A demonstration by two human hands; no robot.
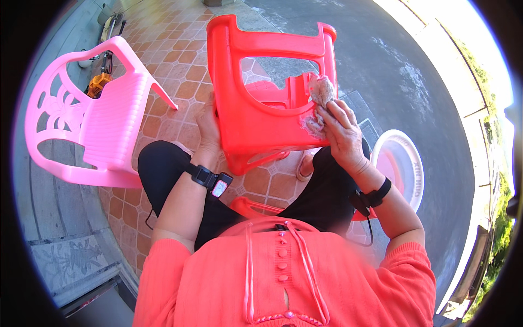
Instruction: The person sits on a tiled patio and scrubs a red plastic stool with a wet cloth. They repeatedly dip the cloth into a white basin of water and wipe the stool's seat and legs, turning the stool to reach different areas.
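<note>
A red plastic stool (261, 126) is tipped on its side in front of my knees, its legs and cut-out side towards me. My left hand (209, 126) grips its left edge, the fingertips hidden behind the plastic. On the stool's right side, my right hand (341, 133) presses a crumpled, wet-looking grey-brown cloth (322, 90) against the rim of the large opening. Part of the cloth hangs below the fingers on the red surface.
At left stands a pink plastic armchair (116, 118), with an orange-bodied motor tool (98, 85) behind it. A whitish plastic basin (417, 171) is beside my right knee. Tiled floor (255, 180) lies underfoot, and dark paving (441, 135) stretches to the right.
</note>
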